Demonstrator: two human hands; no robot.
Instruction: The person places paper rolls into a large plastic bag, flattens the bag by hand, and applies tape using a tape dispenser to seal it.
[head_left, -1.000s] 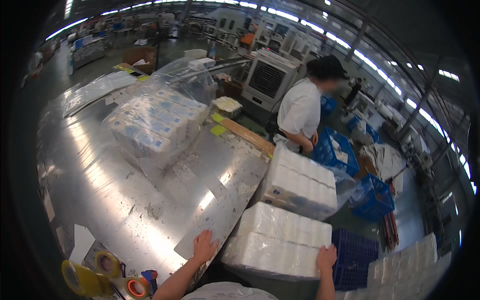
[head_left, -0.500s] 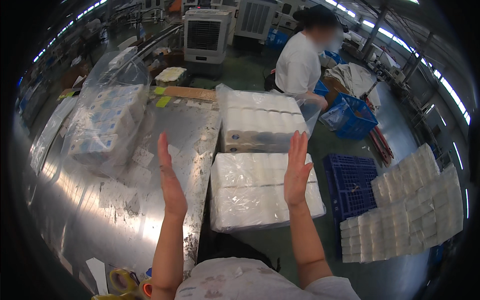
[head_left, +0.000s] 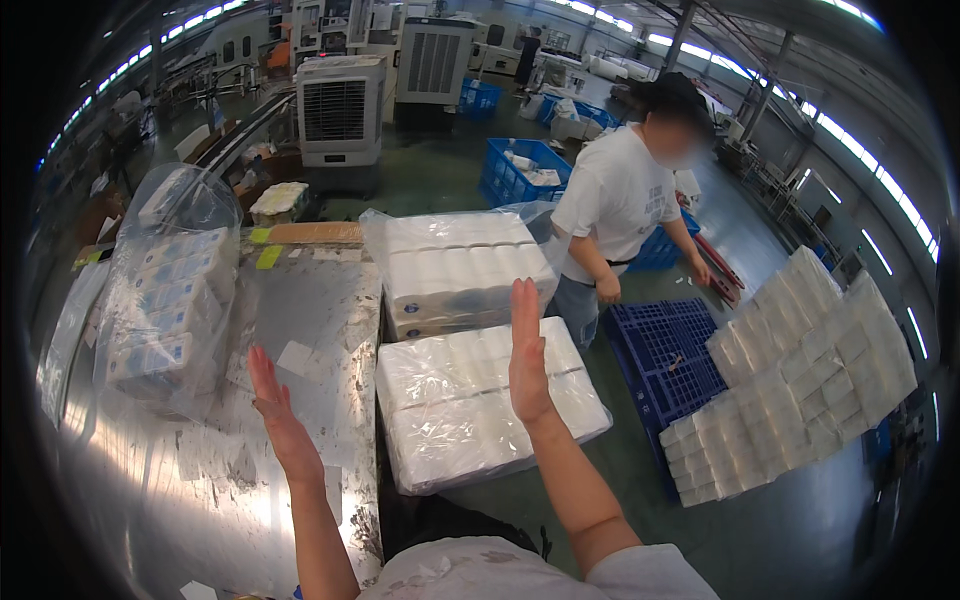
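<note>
My left hand [head_left: 285,422] is raised over the metal table [head_left: 285,335], its fingers stretched out and nothing in it. Held up with straight fingers, my right hand [head_left: 528,362] is also empty and appears in front of a clear-wrapped bale of white rolls [head_left: 450,425]; I cannot tell whether it touches the wrap. Behind that bale is a second stack of white rolls [head_left: 465,270] in a loose clear bag. On the table's left side lies a clear plastic bag [head_left: 165,310] holding several packs with blue-and-white print.
A co-worker [head_left: 620,205] stands beyond the bales, near a dark blue pallet [head_left: 670,345]. White wrapped packs [head_left: 790,400] are piled at the right. Farther back are a blue crate [head_left: 515,175] and an air cooler [head_left: 338,112]. Cardboard [head_left: 315,233] edges the table's far end.
The view has shifted, so the table and bales sit farther left. The co-worker has moved from behind the bagged rolls toward the pallet. My hands stay raised and open, the left one tilted more.
</note>
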